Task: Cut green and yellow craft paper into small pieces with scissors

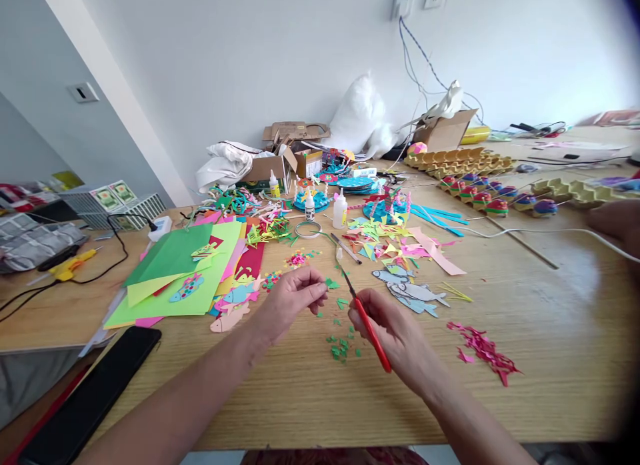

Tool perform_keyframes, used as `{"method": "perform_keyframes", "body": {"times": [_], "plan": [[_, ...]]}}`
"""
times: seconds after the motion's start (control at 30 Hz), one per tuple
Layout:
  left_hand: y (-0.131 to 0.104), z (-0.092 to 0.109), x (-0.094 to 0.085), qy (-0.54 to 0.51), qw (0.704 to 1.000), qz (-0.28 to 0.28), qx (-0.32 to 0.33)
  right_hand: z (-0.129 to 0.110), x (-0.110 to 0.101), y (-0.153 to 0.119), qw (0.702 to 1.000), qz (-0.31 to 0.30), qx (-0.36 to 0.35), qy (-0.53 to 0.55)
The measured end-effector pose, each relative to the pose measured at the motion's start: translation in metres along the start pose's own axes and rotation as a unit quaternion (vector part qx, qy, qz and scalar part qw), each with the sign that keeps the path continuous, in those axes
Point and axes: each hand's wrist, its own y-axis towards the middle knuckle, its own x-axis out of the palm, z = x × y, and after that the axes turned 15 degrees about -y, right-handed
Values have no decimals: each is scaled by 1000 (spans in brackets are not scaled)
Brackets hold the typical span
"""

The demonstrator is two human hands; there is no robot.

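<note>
My right hand (383, 321) is closed round the red handles of the scissors (369, 328), whose blades point up and away from me. To their left, my left hand (295, 295) pinches a small green paper piece (331, 284) between thumb and fingertips. Small green paper scraps (340, 348) lie on the table below and between the hands. Grey-blue paper fish (415, 293) are right of the scissors. A pile of dark pink strips (484, 350) lies farther right.
Coloured paper sheets (170, 255) and a black phone (93, 398) are at the left. Glue bottles (340, 210), yellow-green scraps and blue decorated plates stand farther back. Egg cartons (457, 163) and a wooden stick (525, 243) are at the right. Part of another person's hand (617, 225) shows at the right edge.
</note>
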Motion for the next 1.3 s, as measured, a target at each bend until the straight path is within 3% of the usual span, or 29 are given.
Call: {"method": "perform_keyframes", "body": {"times": [0.13, 0.4, 1.3], "plan": [[-4, -2, 9, -58, 998, 4, 4, 1, 11, -12, 1000, 10, -6, -17], [-7, -7, 18, -112, 993, 20, 15, -1, 18, -9, 999, 17, -23, -36], [-19, -9, 13, -110, 994, 3, -16, 3, 20, -19, 999, 15, -2, -43]]}}
